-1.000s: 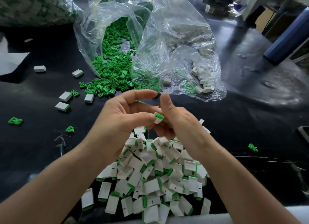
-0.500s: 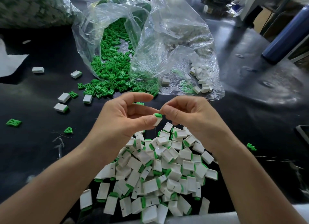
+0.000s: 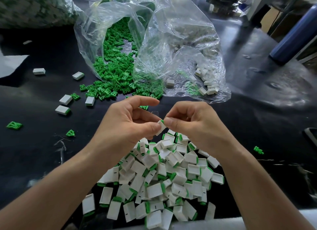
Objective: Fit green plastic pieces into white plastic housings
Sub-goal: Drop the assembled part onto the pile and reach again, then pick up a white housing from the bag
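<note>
Pinching white housing, left hand, right hand

Held white housing: thumbs of left grip and right grip cover part; green piece shows only as a sliver.
Top-left bag: blurred, cut off, contents unclear.
Blue cylinder: upper end beyond the right edge.

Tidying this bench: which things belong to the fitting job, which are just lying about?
Job: housing pinched by left hand and right hand; loose green pieces; bagged white housings; finished pile.
Lying about: blue cylinder; white sheet.
</note>
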Demonstrator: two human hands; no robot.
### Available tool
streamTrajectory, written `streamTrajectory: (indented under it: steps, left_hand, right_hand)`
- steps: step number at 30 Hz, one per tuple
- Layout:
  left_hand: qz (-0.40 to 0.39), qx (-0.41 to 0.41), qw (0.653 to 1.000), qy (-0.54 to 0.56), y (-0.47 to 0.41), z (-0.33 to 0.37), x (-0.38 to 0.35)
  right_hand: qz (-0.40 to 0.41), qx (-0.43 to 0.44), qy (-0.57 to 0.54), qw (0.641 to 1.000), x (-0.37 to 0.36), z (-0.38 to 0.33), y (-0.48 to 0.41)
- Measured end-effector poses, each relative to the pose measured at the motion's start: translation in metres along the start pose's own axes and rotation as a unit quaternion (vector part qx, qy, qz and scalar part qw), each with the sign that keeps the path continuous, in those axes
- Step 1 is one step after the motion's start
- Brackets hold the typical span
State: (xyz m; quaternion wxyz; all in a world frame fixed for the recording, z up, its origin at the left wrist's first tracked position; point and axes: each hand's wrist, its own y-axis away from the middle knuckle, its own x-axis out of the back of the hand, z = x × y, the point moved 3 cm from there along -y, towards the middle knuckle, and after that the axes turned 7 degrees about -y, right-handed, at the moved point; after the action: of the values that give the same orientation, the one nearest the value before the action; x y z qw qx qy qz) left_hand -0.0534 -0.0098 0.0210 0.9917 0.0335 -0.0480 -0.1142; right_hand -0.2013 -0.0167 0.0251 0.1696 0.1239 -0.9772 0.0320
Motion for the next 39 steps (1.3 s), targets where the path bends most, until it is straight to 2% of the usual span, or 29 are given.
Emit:
streamTrajectory:
  steps: [10,13,15,17,19,22,27,30,33,35,39]
  left_hand:
    - [0.006,0.000,0.999,-0.037,0.000,0.000,0.004]
    - [-0.024,-0.001,0.999,-0.038,0.001,0.003,0.003]
    - [-0.064,-0.006,0.998,-0.022,0.004,0.006,-0.001]
    - [-0.073,-0.010,0.997,-0.021,0.006,0.006,-0.003]
    - [-0.053,-0.013,0.998,-0.031,0.004,0.003,-0.001]
    - [-0.016,-0.008,0.999,-0.035,0.001,0.001,0.004]
    - [0.003,-0.005,0.999,-0.034,-0.001,-0.001,0.006]
    - [0.010,-0.002,0.999,-0.030,-0.002,-0.001,0.007]
    - [0.023,0.003,0.999,-0.026,-0.003,-0.002,0.008]
    - [0.030,0.003,0.999,-0.025,-0.003,-0.003,0.009]
    - [0.040,-0.011,0.998,-0.047,-0.004,-0.003,0.008]
  right_hand:
    - [0.010,-0.003,0.049,0.999,0.001,0.003,-0.001]
    - [0.062,-0.028,0.070,0.995,0.022,0.008,-0.003]
    - [0.111,-0.061,0.123,0.984,0.041,0.014,-0.004]
    - [0.135,-0.101,0.220,0.961,0.055,0.020,-0.005]
    - [0.121,-0.140,0.272,0.944,0.062,0.025,-0.005]
    - [0.086,-0.187,0.282,0.937,0.068,0.029,-0.002]
    - [0.038,-0.208,0.299,0.931,0.062,0.034,-0.003]
    - [0.049,-0.190,0.285,0.938,0.058,0.037,-0.006]
    - [0.113,-0.104,0.266,0.952,0.054,0.034,-0.010]
    - [0.139,-0.030,0.190,0.971,0.045,0.027,-0.012]
    - [0.115,0.059,0.022,0.991,0.019,0.015,-0.012]
